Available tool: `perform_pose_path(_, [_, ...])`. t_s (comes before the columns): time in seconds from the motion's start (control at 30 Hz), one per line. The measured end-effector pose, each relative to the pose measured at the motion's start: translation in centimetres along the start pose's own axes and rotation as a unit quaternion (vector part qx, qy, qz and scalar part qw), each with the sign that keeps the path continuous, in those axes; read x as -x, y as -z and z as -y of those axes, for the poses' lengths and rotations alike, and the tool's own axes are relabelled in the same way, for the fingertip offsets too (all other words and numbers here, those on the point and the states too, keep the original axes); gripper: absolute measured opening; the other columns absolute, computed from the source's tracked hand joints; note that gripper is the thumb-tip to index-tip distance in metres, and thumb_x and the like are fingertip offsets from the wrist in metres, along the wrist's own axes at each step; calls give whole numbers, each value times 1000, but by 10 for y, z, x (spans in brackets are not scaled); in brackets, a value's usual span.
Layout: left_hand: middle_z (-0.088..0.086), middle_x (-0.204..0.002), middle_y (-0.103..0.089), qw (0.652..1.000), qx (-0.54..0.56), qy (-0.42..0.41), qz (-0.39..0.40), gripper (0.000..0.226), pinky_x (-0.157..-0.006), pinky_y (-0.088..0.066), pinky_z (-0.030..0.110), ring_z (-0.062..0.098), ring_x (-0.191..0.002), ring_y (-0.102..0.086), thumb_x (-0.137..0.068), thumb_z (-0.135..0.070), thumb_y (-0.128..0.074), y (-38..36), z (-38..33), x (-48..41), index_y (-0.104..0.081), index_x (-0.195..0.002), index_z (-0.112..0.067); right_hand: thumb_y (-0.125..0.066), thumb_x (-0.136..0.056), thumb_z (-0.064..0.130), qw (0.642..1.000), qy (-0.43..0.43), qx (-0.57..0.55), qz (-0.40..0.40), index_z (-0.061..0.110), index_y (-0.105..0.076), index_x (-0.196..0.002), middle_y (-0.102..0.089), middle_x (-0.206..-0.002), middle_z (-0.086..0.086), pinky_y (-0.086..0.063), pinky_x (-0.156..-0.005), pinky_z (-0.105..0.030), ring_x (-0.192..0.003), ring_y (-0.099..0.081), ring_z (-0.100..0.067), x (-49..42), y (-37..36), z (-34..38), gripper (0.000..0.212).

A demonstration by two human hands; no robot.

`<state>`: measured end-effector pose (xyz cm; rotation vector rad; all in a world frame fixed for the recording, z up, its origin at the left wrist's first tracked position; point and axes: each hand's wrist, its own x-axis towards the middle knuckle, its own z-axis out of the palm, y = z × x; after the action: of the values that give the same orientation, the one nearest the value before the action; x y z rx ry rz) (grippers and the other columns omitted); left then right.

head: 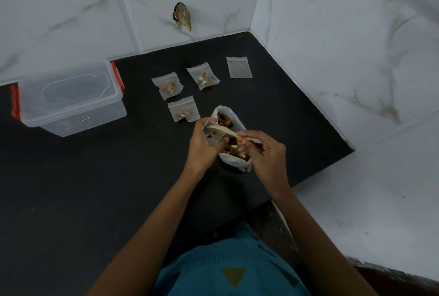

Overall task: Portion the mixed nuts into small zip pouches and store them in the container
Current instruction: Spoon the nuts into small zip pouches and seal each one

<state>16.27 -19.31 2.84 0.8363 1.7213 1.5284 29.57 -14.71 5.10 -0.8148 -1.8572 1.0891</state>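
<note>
An open white bag of mixed nuts [234, 120] stands on the black counter [95, 189]. My left hand [202, 143] holds a small clear zip pouch [210, 133] open just left of the bag. My right hand [263, 153] grips a wooden spoon [228, 131] whose bowl reaches into the pouch's mouth. Three filled pouches lie behind: one [167, 85], another [203, 76], a third [183, 111]. An empty pouch [238, 67] lies at the back right.
A clear plastic container [71, 98] with red clips and its lid on sits at the left of the counter. White marble tile walls [332, 46] close in behind and to the right. A damaged spot [181, 15] marks the back wall.
</note>
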Motion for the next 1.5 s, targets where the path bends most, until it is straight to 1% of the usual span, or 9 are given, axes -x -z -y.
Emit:
perform_pose_path(0.13, [-7, -106, -51, 1000, 15, 9, -7, 45, -72, -45, 4, 0, -97, -51, -76, -1, -70, 1, -4, 0, -46, -110, -19, -59, -84, 2, 1000, 15, -10, -20, 10, -61, -103, -63, -86, 10, -51, -70, -12, -74, -64, 2, 2, 2, 4, 20])
perform_pose_path(0.3, [-13, -96, -51, 1000, -18, 6, 8, 47, -76, -46, 10, 1, -92, -53, -74, 3, -67, 1, -5, 0, -46, -111, -19, -56, -84, -9, 999, -50, -3, 12, 11, -63, -99, -63, -79, 10, -49, -67, -10, -69, -62, 6, 4, -1, -3, 26])
perform_pose_path(0.43, [-17, -101, -49, 1000, -10, -9, -1, 45, -79, -47, 9, -2, -96, -51, -75, 0, -70, 1, -5, 0, -46, -107, -21, -56, -84, -9, 999, -28, -12, -12, 10, -63, -98, -63, -79, 9, -48, -67, -7, -70, -62, 5, 3, -1, 2, 25])
perform_pose_path(0.6, [-16, -100, -50, 1000, 12, 2, -9, 47, -73, -45, 3, -4, -94, -51, -75, 0, -71, 5, -5, -1, -46, -113, -16, -55, -85, -6, 998, -27, -37, -35, 13, -62, -98, -64, -79, 6, -53, -70, -17, -69, -64, -2, -1, 2, 6, 24])
perform_pose_path(0.83, [-8, -111, -48, 1000, 4, 8, 3, 45, -81, -47, 15, 2, -102, -48, -77, 1, -69, 3, -6, -1, -46, -109, -21, -54, -85, 1, 1000, 24, 15, -5, 11, -60, -102, -63, -87, 8, -50, -70, -9, -76, -62, 6, 1, 4, -4, 20])
perform_pose_path(1.07, [-16, -99, -49, 1000, 8, 30, 4, 45, -74, -44, 10, 3, -101, -48, -77, -1, -69, 4, -7, -2, -47, -113, -18, -52, -82, -9, 999, 37, 32, -17, 10, -60, -103, -61, -90, 5, -49, -72, -9, -79, -62, 7, -1, 2, -8, 29])
perform_pose_path(1.27, [-4, -108, -51, 1000, 11, 29, -5, 46, -74, -45, 11, 9, -105, -50, -77, -4, -70, 5, -9, -3, -46, -115, -16, -51, -84, 4, 998, 47, -7, -40, 13, -59, -101, -61, -90, 12, -49, -72, -9, -78, -62, 6, 2, 2, 5, 21])
perform_pose_path(1.37, [-6, -107, -51, 1000, 21, 14, -10, 45, -79, -46, 14, 10, -106, -50, -76, -2, -70, 6, -8, -3, -46, -110, -20, -52, -84, 6, 999, 36, -6, -20, 13, -60, -100, -61, -90, 12, -50, -73, -10, -81, -62, 6, 2, 2, 6, 20])
perform_pose_path(1.5, [-9, -111, -49, 1000, 3, 6, 6, 46, -83, -46, 15, 7, -108, -49, -76, -3, -71, 4, -7, -3, -46, -108, -24, -52, -83, -10, 1000, 7, 12, -7, 10, -60, -101, -60, -85, 11, -47, -70, -5, -77, -60, 11, 3, 3, 1, 28])
